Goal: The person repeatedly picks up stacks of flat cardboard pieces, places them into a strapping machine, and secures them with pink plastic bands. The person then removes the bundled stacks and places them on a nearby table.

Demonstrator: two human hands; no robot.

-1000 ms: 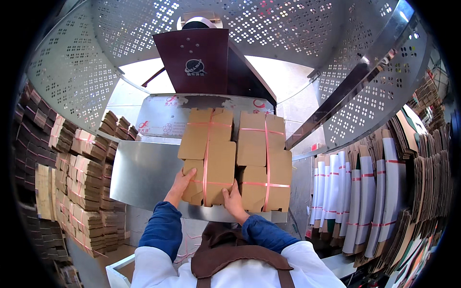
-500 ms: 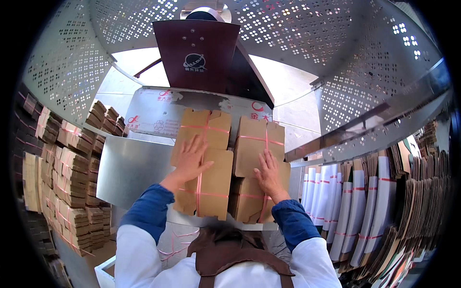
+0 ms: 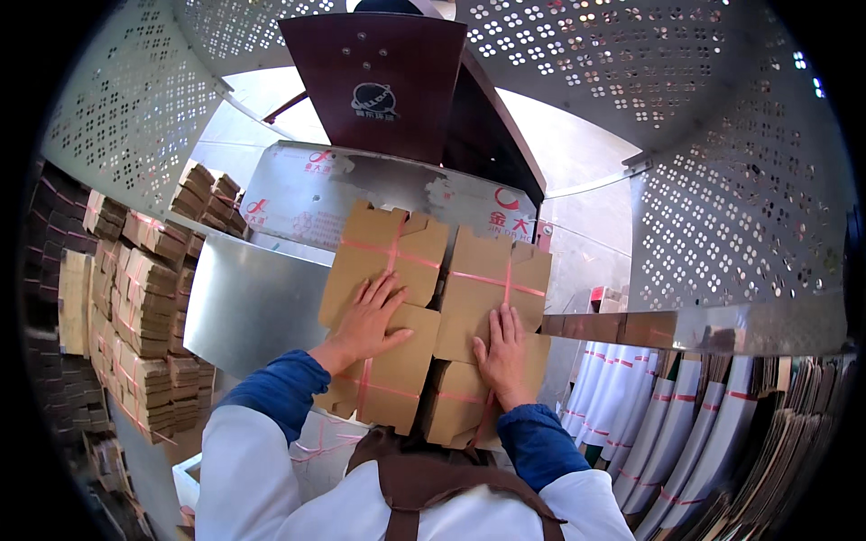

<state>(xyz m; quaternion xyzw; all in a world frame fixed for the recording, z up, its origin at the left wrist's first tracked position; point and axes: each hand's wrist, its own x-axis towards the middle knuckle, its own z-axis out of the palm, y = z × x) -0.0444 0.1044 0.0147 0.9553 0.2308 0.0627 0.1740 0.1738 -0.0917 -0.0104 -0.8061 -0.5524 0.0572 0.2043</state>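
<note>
Bundles of flat brown cardboard, tied crosswise with pink strapping, lie in two columns in front of me. My left hand [image 3: 365,323] rests flat, fingers spread, across the seam between the far left bundle [image 3: 365,225] and the near left bundle [image 3: 397,361]. Its fingertips touch the strapping. On the right column, my right hand [image 3: 505,362] lies open on the far right bundle [image 3: 469,311], its fingers pointing away from me. The near right bundle [image 3: 456,406] sits partly under that wrist. Neither hand grips anything.
A bare metal surface [image 3: 253,293] extends left of the bundles. Beyond them stands a dark red machine panel [image 3: 374,86], with perforated metal guards [image 3: 722,216] curving around. Strapped cardboard stacks [image 3: 140,298] stand at left; white and brown strapped bundles [image 3: 663,424] stand at right.
The view has turned and shifted, so the surroundings sit differently in the picture. My left fingers have moved onto the far left bundle's strapping. Both hands remain on the bundles.
</note>
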